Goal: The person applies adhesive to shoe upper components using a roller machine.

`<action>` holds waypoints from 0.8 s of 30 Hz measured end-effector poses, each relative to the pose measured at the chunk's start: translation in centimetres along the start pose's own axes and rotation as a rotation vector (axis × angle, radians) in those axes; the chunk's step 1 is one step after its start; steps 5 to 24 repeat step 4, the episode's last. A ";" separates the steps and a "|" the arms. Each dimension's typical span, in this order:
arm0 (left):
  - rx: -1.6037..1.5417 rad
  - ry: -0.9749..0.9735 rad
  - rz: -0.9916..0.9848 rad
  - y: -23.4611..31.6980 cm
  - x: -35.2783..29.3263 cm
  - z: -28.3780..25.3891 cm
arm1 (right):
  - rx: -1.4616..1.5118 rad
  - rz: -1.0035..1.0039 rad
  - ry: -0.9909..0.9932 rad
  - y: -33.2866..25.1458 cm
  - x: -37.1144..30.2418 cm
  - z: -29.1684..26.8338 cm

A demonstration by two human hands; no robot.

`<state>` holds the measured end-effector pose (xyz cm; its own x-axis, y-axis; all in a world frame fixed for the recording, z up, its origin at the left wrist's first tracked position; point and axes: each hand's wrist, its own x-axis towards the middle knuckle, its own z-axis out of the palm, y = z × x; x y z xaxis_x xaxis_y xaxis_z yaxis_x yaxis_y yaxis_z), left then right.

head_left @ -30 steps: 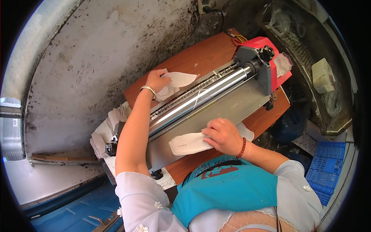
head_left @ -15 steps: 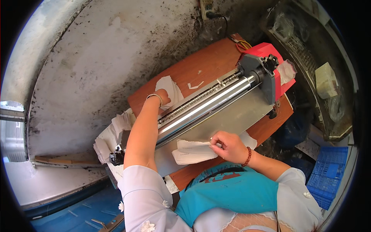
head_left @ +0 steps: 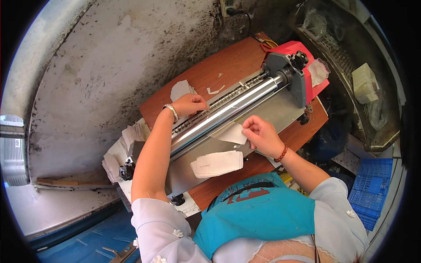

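Observation:
Between the thumb and fingers of my right hand (head_left: 262, 135) is the corner of an off-white flat piece (head_left: 232, 133), its far edge against the near side of the machine's shiny roller (head_left: 228, 111). My left hand (head_left: 191, 104) hovers over the spiked bar behind the roller, fingers curled together; whether they hold anything is hidden. Just beyond it, a pile of off-white pieces (head_left: 180, 89) lies on the reddish-brown table. A small stack of long off-white pieces (head_left: 218, 164) rests on the machine's metal plate (head_left: 280, 118), on my side.
The machine's red and black end housing (head_left: 302, 65) stands to the right. Bundles of pale pieces (head_left: 131, 133) sit at its left end. Scraps (head_left: 215, 90) lie on the table (head_left: 219, 65). A blue crate (head_left: 372, 188) is at the far right, and a stained wall (head_left: 105, 65) rises behind.
My left hand has left the far pile and come right, toward the roller. My right hand has let go of the near stack and now holds a single piece at the roller.

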<state>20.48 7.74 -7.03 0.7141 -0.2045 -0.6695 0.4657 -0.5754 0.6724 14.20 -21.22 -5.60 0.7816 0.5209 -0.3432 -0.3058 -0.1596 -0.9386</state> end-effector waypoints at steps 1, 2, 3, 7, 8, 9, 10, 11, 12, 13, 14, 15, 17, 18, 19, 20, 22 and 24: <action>-0.015 -0.011 0.004 -0.2 -0.2 -0.1 | -0.026 -0.021 0.019 -0.1 0.1 0.1; -0.015 -0.009 0.003 -0.4 -0.3 -0.1 | -0.052 -0.040 0.039 -0.2 0.1 0.1; 0.006 -0.009 0.060 -0.6 -0.4 -0.2 | -0.190 -0.104 0.029 -0.1 0.0 0.0; 0.025 -0.007 0.115 -0.7 -0.6 -0.3 | -0.327 -0.168 0.017 0.0 -0.3 -0.3; 0.025 -0.007 0.115 -0.7 -0.6 -0.3 | -0.327 -0.168 0.017 0.0 -0.3 -0.3; 0.025 -0.007 0.115 -0.7 -0.6 -0.3 | -0.327 -0.168 0.017 0.0 -0.3 -0.3; 0.025 -0.007 0.115 -0.7 -0.6 -0.3 | -0.327 -0.168 0.017 0.0 -0.3 -0.3; 0.025 -0.007 0.115 -0.7 -0.6 -0.3 | -0.327 -0.168 0.017 0.0 -0.3 -0.3; 0.025 -0.007 0.115 -0.7 -0.6 -0.3 | -0.327 -0.168 0.017 0.0 -0.3 -0.3; 0.025 -0.007 0.115 -0.7 -0.6 -0.3 | -0.327 -0.168 0.017 0.0 -0.3 -0.3; 0.025 -0.007 0.115 -0.7 -0.6 -0.3 | -0.327 -0.168 0.017 0.0 -0.3 -0.3; 0.025 -0.007 0.115 -0.7 -0.6 -0.3 | -0.327 -0.168 0.017 0.0 -0.3 -0.3; 0.025 -0.007 0.115 -0.7 -0.6 -0.3 | -0.327 -0.168 0.017 0.0 -0.3 -0.3; 0.025 -0.007 0.115 -0.7 -0.6 -0.3 | -0.327 -0.168 0.017 0.0 -0.3 -0.3; 0.025 -0.007 0.115 -0.7 -0.6 -0.3 | -0.327 -0.168 0.017 0.0 -0.3 -0.3; 0.025 -0.007 0.115 -0.7 -0.6 -0.3 | -0.327 -0.168 0.017 0.0 -0.3 -0.3; 0.025 -0.007 0.115 -0.7 -0.6 -0.3 | -0.327 -0.168 0.017 0.0 -0.3 -0.3; 0.025 -0.007 0.115 -0.7 -0.6 -0.3 | -0.327 -0.168 0.017 0.0 -0.3 -0.3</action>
